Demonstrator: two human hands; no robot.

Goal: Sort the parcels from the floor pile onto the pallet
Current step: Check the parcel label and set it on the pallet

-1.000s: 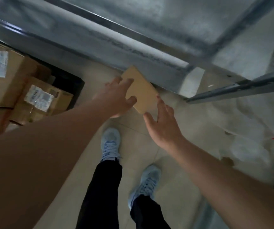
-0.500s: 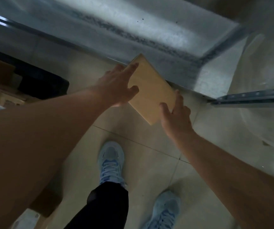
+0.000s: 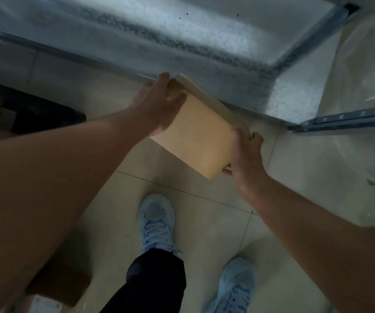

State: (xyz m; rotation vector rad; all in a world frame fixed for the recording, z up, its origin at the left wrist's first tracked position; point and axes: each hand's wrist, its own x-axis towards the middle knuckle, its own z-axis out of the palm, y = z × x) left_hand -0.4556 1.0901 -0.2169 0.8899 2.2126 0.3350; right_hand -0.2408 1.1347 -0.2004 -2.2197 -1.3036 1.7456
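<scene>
The parcel (image 3: 195,136) is held off the floor between both hands, its long axis running from far-left to near-right. The far end is clasped by the left hand (image 3: 159,102); the near corner is pinched by the right hand (image 3: 245,159).

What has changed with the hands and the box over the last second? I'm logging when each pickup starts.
The left hand went from resting on the cardboard box to gripping its left side. The right hand, open and clear of it a second ago, closed on the right edge. The box now appears raised and tilted, nearer the camera. The person still stands on the tiled floor beside the metal frame.
</scene>
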